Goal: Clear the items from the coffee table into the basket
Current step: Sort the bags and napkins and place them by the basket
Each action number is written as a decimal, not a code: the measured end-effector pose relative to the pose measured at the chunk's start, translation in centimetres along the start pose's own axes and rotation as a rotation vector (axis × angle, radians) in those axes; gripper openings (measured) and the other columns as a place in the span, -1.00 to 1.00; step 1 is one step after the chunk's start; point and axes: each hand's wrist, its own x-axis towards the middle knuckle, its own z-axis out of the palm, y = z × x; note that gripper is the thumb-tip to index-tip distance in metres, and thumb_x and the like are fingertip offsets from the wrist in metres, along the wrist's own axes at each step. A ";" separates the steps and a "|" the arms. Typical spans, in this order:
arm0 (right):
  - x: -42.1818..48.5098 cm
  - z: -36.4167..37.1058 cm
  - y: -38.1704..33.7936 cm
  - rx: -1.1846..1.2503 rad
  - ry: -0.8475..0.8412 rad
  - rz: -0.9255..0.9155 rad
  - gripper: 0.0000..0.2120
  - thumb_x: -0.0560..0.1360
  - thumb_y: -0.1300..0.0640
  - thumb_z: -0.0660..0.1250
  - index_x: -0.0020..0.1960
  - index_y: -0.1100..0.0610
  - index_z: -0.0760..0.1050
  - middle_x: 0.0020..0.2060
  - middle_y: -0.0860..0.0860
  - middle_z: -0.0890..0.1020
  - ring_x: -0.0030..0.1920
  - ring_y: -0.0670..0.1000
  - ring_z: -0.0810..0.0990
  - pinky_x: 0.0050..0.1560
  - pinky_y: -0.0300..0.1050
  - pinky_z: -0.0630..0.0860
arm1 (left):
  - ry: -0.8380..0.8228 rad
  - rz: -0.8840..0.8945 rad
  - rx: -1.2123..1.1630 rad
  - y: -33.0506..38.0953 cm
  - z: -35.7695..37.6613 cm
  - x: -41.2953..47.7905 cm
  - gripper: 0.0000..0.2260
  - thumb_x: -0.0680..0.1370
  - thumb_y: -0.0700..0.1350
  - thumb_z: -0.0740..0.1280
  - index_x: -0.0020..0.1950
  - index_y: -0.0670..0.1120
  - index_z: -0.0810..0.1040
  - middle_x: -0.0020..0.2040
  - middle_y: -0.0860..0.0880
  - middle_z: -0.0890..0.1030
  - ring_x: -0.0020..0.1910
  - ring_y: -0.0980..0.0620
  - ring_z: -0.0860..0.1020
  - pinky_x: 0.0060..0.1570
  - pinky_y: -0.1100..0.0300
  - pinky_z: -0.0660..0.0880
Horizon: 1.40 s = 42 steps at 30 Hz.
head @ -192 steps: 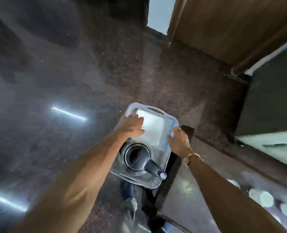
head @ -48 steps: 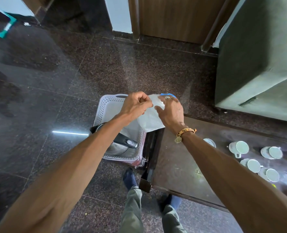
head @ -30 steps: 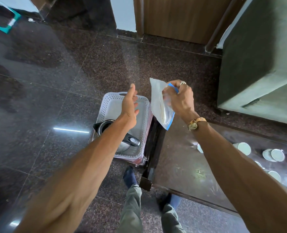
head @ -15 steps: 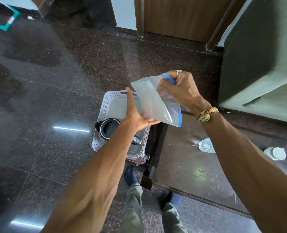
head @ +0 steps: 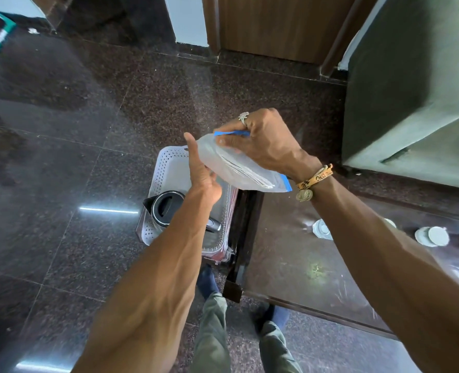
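A clear zip bag (head: 243, 170) with a blue seal strip hangs in the air above the white perforated basket (head: 166, 168). My right hand (head: 263, 144) pinches its blue top edge. My left hand (head: 204, 168) presses against the bag's left side, thumb up, fingers under it. A black electric kettle (head: 166, 208) lies inside the basket on the floor, its handle partly hidden by my left forearm. The basket stands against the left end of the dark coffee table (head: 290, 254).
On the coffee table sit a clear glass (head: 321, 230) and a white cup (head: 431, 236); more items at the right edge are cut off. A grey-green sofa (head: 411, 90) stands at the upper right. My legs and feet are below, on the dark granite floor.
The bag was lifted out of the basket by my right hand and tilted flatter. My left hand let go, opened, then came back against the bag's left side.
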 end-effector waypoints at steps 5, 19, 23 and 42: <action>0.1 0.9 0.0 -0.222 0.050 0.031 -0.68 0.55 -0.02 0.39 0.28 0.01 0.62 0.11 0.01 0.72 0.07 0.08 0.67 0.10 0.04 0.55 | 0.079 -0.039 -0.033 -1.2 -1.1 -0.2 -0.26 0.41 0.49 0.21 0.39 0.01 0.51 0.37 -0.15 0.52 0.35 -0.20 0.48 0.32 -0.28 0.38; -2.3 1.2 -0.2 -0.808 0.375 -0.337 -0.78 0.34 0.29 0.55 -0.36 0.20 0.53 -0.34 0.09 0.58 -0.35 0.15 0.55 -0.42 -0.05 0.48 | 0.052 -0.069 -0.065 -1.2 -1.0 -0.6 -0.40 0.51 0.30 0.14 0.41 -0.03 0.48 0.23 -0.17 0.60 0.18 -0.22 0.56 0.18 -0.27 0.44; -2.1 1.1 -0.8 -0.676 -0.103 0.037 -0.59 0.57 -0.09 0.34 0.27 0.17 0.54 0.14 0.13 0.63 0.10 0.24 0.62 -0.04 0.08 0.57 | 0.035 -0.065 -0.043 -0.9 -1.1 -0.5 -0.38 0.53 0.28 0.08 0.45 -0.05 0.44 0.19 -0.16 0.56 0.17 -0.21 0.52 0.09 -0.16 0.48; -1.9 1.9 1.3 -0.545 -0.216 0.275 -0.77 0.57 0.22 0.31 0.17 0.33 0.47 0.11 0.26 0.59 0.13 0.26 0.59 0.07 0.04 0.46 | -0.011 -0.095 0.081 -1.3 -1.8 0.4 -0.30 0.55 0.37 0.05 0.47 -0.10 0.41 0.43 -0.25 0.44 0.41 -0.33 0.39 0.37 -0.41 0.21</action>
